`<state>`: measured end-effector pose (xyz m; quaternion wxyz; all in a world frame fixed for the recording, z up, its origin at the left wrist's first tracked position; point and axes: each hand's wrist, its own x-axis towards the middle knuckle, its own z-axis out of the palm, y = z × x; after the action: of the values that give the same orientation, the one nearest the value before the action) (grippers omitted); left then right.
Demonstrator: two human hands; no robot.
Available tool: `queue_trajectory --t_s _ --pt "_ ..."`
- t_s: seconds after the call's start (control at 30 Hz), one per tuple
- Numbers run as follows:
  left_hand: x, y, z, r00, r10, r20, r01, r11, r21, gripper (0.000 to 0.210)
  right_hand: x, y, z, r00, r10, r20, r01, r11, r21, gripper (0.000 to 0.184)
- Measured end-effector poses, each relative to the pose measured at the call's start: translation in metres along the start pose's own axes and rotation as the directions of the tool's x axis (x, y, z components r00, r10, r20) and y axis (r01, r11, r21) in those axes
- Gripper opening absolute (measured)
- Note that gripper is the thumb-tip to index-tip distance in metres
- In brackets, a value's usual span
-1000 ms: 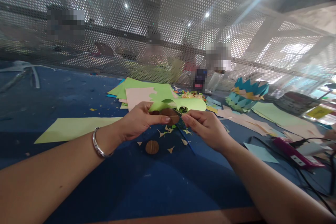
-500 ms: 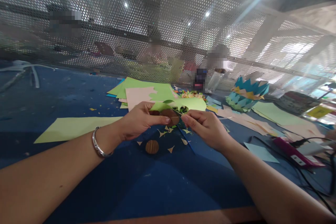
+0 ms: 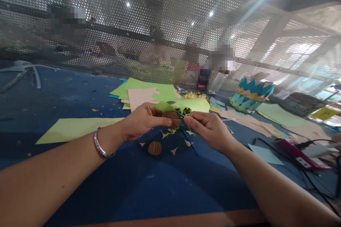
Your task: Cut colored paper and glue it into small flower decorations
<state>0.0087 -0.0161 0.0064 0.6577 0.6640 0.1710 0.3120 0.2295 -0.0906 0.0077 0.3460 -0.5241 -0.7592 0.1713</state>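
Observation:
My left hand (image 3: 144,120), with a silver bangle at the wrist, pinches a sheet of light green paper (image 3: 197,105) together with a brown round disc (image 3: 176,123) under its thumb. Cut-out gaps show in the paper's lower edge. My right hand (image 3: 209,127) is closed at the paper's near edge, close to the disc. A thin dark blade, apparently of scissors (image 3: 179,114), points from its fingertips toward the paper; the handles are hidden inside the hand. Another brown disc (image 3: 155,148) with a wood-like grain lies on the table below, beside small paper scraps (image 3: 174,151).
Green and pink paper sheets (image 3: 141,97) are stacked behind my hands. A pale yellow-green strip (image 3: 77,129) lies left. To the right stand a zigzag paper crown (image 3: 252,95) and a magenta power strip (image 3: 302,156) with black cables. A perforated screen (image 3: 119,42) rises behind the table.
The green paper by my left fingers has shifted slightly, and the blade shows a little more clearly. Both hands keep their hold in nearly the same place.

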Motion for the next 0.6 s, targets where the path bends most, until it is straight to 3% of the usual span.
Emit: queue_trajectory --t_s 0.37,0.5,0.6 --pt "0.0003 -0.0011 -0.0060 0.999 -0.048 -0.002 0.048 0.999 0.014 0.021 0.0002 0.0031 -0.0012 1.000 0.009 0.009 -0.009 1.000 0.002 0.049" --pt "0.0023 -0.0026 -0.0086 0.998 -0.029 -0.050 0.029 1.000 0.003 0.015 0.0001 0.0025 0.0007 0.998 0.067 -0.009 -0.066 0.993 0.093 0.048" --pt "0.0025 -0.0022 -0.0061 0.999 -0.035 -0.027 0.035 0.999 -0.006 0.018 0.0012 0.0009 0.0057 0.995 0.092 -0.022 -0.086 0.978 0.191 0.044"
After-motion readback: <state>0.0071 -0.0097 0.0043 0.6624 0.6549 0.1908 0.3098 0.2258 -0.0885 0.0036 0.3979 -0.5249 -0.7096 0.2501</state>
